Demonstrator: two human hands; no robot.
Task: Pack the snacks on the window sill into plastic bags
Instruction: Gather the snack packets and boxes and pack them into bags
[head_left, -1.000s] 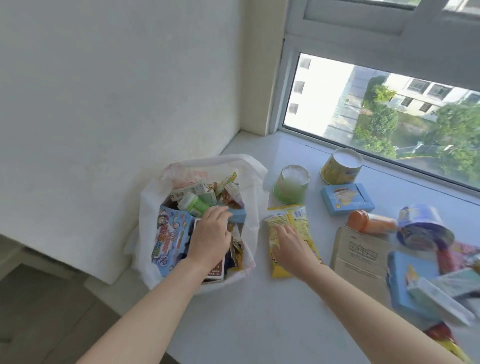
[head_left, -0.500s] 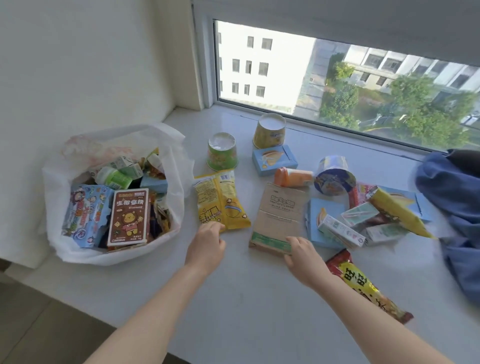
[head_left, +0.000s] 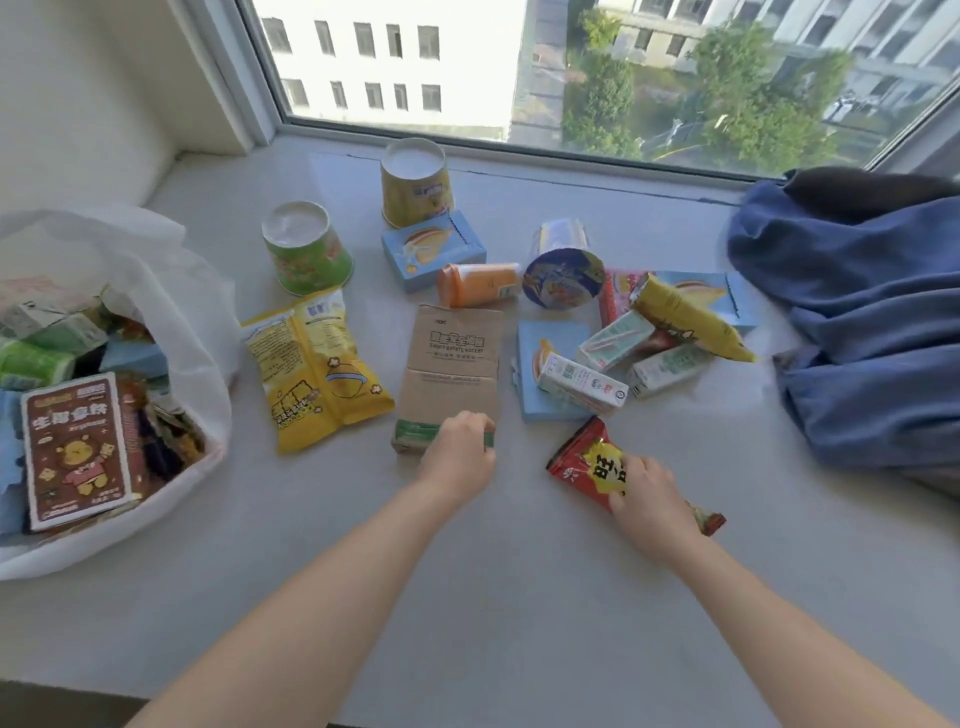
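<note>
Head view: a person's two bare forearms reached out from 6 o'clock over a pale window sill (head_left: 519, 597).
Left hand (head_left: 457, 452): its fingers were curled over the near, green-banded end of the brown paper carton (head_left: 452, 364), clenched on it. The carton lay flat at the middle of the sill.
Right hand (head_left: 649, 499): at 4 o'clock of the carton, its curled fingers grasped the red snack packet (head_left: 584, 465), which lay flat on the sill.
Plastic bag (head_left: 197, 322): white, open-mouthed, at 9 o'clock, holding many snacks, with a brown bear-printed box (head_left: 78, 447) on top.
Yellow packet (head_left: 317, 364): flat between the bag and the carton, just beside the carton at its 9 o'clock.
Cups: a green cup (head_left: 306, 254) at 11 o'clock and a yellow cup (head_left: 415, 182) at 12 o'clock, both upside down.
Blue box (head_left: 434, 249): touching the front of the yellow cup.
Orange bottle (head_left: 478, 283): on its side just beyond the carton's far end.
Blue cup (head_left: 563, 270): tipped on its side, at 3 o'clock of the bottle.
Heap at 2 o'clock: small drink cartons (head_left: 579, 384), flat blue boxes and a long yellow packet (head_left: 685, 317) lay piled together.
Blue cloth (head_left: 857, 322): bunched at 3 o'clock, well apart from the hands.
Window (head_left: 519, 67): along 12 o'clock, showing buildings and trees.
</note>
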